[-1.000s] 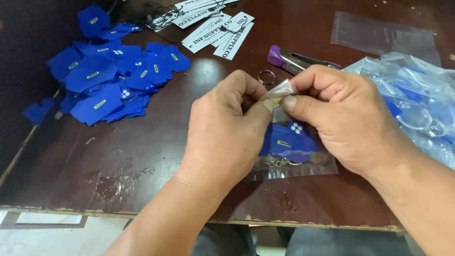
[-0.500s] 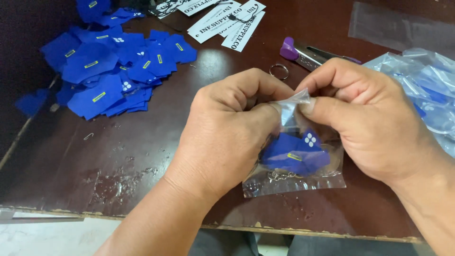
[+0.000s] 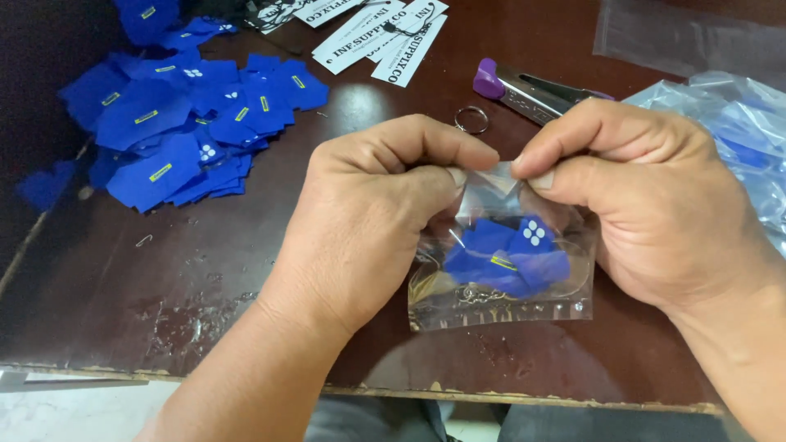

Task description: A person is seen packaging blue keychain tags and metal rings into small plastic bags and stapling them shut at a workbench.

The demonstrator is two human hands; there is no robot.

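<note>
A small clear plastic bag hangs between my two hands over the dark wooden table. Inside it lies a folded blue cloth piece with a white four-dot mark and a small yellow tag. My left hand pinches the bag's top edge on the left side. The same top edge is pinched on the right by the thumb and forefinger of my right hand. The bag's lower edge rests near the table's front edge.
A heap of blue cloth pieces lies at the far left. White printed tags lie at the back, with a metal ring and a purple-handled metal tool near them. Filled clear bags pile up on the right.
Both hands with the bag have come slightly lower and nearer. The fingers have shifted along the bag's top edge, and the bag now hangs more fully in view.
</note>
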